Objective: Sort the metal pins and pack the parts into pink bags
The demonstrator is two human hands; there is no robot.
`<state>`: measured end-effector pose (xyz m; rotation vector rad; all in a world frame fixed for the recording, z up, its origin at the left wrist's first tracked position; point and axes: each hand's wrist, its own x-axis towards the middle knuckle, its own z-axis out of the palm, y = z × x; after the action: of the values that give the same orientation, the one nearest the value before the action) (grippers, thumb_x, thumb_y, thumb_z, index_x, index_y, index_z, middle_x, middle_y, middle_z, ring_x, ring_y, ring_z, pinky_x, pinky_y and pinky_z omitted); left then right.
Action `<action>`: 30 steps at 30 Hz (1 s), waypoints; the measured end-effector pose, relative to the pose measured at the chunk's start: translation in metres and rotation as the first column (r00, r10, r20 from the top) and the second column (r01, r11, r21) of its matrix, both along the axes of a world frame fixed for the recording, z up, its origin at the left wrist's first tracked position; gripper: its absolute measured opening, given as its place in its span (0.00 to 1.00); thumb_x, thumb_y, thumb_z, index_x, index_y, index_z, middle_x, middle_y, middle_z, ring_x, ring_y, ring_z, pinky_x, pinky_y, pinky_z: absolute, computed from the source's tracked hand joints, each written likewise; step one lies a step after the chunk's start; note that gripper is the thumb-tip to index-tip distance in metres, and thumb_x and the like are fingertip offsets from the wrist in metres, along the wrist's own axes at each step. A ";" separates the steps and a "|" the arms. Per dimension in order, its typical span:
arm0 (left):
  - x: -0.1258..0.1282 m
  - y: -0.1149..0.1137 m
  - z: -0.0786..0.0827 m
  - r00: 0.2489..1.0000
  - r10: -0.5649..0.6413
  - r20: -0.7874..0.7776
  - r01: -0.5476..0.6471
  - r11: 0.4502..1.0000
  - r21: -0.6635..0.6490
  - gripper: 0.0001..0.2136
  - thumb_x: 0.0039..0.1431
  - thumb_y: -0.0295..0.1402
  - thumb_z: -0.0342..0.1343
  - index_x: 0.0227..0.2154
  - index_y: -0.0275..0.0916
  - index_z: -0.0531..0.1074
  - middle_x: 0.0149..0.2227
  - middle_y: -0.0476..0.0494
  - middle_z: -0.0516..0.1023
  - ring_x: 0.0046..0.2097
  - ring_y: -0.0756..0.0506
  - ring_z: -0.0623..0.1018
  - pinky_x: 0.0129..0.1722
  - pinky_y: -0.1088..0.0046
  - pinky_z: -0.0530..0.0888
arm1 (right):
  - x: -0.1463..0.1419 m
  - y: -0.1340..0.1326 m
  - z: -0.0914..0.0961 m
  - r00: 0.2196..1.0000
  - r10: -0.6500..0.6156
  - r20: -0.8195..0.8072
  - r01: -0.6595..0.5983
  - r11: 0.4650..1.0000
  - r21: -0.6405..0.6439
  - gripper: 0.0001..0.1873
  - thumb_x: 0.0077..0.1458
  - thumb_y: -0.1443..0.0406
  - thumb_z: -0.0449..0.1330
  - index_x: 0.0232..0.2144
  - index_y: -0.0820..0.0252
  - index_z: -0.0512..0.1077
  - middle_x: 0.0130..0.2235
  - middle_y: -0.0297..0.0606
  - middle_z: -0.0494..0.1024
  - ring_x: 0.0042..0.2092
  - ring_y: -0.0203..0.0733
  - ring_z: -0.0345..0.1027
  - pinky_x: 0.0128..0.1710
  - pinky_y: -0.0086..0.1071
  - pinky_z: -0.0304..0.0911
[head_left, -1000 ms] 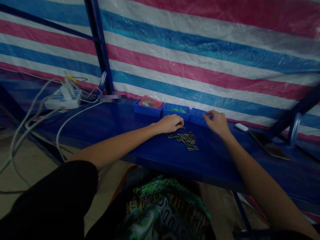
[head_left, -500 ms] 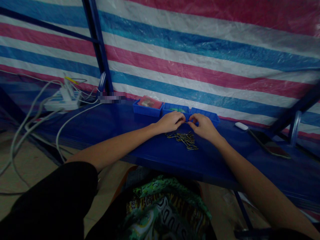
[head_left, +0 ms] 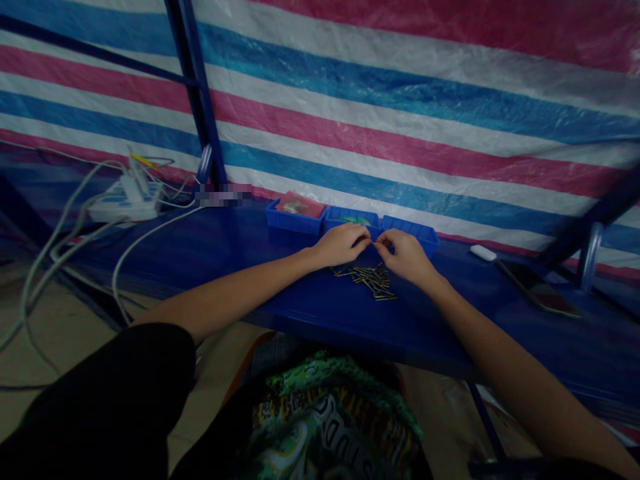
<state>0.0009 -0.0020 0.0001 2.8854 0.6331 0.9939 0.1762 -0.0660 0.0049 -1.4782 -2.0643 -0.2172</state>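
on the blue table point(head_left: 250, 247), centre, my feed lists: left hand point(head_left: 343, 244), fingers pinched closed, tips meeting those of the right hand point(head_left: 406, 255), likewise pinched; what they nip is too small for me to tell. pile of thin brass pins point(head_left: 369, 280), loose on the table, just below both hands. three blue bins point(head_left: 295, 220), in a row right behind the hands. power strip point(head_left: 125, 200) with cables, far left. phone point(head_left: 537, 292), well to the right.
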 end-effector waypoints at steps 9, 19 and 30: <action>0.000 -0.002 0.000 1.000 -0.026 0.007 0.026 0.999 -0.025 0.08 0.61 0.30 0.43 0.35 0.37 0.67 0.35 0.42 0.74 0.39 0.47 0.72 0.42 0.69 0.68 | -0.005 -0.003 0.003 0.999 -0.004 -0.038 0.005 1.000 0.021 0.08 0.55 0.64 0.52 0.28 0.59 0.69 0.29 0.38 0.73 0.31 0.40 0.65 0.33 0.34 0.57; -0.001 -0.006 0.002 1.000 0.006 -0.015 -0.006 1.000 0.012 0.10 0.62 0.31 0.38 0.33 0.38 0.64 0.34 0.40 0.71 0.39 0.45 0.69 0.41 0.66 0.67 | -0.012 -0.008 0.003 0.997 0.065 -0.042 -0.065 0.998 0.018 0.06 0.54 0.65 0.52 0.29 0.58 0.69 0.29 0.37 0.72 0.31 0.39 0.64 0.32 0.33 0.57; -0.001 -0.008 0.007 1.000 0.009 -0.020 -0.008 0.999 0.039 0.09 0.58 0.28 0.40 0.26 0.39 0.62 0.29 0.44 0.68 0.36 0.45 0.67 0.38 0.66 0.66 | -0.018 -0.015 0.004 0.995 0.085 0.054 -0.090 0.990 0.104 0.07 0.55 0.67 0.50 0.27 0.58 0.66 0.30 0.40 0.71 0.33 0.42 0.63 0.35 0.34 0.56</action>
<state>-0.0001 -0.0101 0.0067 2.9326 0.6349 0.9905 0.1578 -0.0808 0.0087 -1.3278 -2.1171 -0.3262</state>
